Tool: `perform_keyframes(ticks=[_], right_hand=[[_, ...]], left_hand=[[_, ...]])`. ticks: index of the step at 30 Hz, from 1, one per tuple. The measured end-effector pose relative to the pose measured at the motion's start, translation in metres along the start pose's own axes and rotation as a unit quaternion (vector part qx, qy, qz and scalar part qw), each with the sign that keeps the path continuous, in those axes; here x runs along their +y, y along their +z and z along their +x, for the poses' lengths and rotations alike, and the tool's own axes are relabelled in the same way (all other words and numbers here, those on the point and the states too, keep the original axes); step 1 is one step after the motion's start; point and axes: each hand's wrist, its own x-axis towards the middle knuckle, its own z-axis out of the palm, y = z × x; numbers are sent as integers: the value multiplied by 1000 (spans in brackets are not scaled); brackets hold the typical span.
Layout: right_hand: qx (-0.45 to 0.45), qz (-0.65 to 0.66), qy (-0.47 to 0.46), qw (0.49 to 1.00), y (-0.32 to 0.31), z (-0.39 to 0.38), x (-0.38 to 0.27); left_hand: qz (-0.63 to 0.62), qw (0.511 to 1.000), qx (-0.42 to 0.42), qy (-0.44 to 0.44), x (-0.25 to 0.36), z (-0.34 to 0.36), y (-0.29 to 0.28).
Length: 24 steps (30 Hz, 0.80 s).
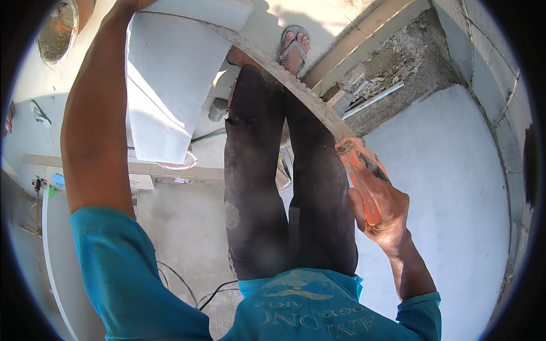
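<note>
My right hand [384, 207] is wrapped round the orange handle of a handsaw [301, 91]. Its long, dust-coated blade slants up and left, bending in the wide view. The far part of the blade lies along a white block [176, 51], between its large near face and a white strip [205, 10] beyond. At the top edge of the picture, my left hand [135, 3] is by the block's far left corner; its fingers are mostly cut off from view. Whether the blade has cut right through cannot be seen.
One foot in a grey flip-flop [294, 48] stands beyond the blade. On the right, a trough of rubble [398, 62] holds a white pipe [372, 99], next to a large pale slab [443, 199]. A round bucket [185, 161] sits below the block, and cables [219, 287] lie at lower left.
</note>
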Motion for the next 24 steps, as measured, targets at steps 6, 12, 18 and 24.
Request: perform_keyframes(ticks=[6, 12, 18, 24], right_hand=[[22, -27, -44, 998, 59, 92, 1], [-20, 120, -5, 993, 2, -16, 28], [36, -39, -7, 999, 68, 94, 19], [31, 89, 16, 995, 8, -14, 42]], left_hand=[[7, 999, 28, 20, 2, 0, 12], [31, 998, -19, -53, 7, 0, -1], [40, 995, 53, 69, -13, 10, 16], [14, 1000, 1, 9, 9, 2, -2]])
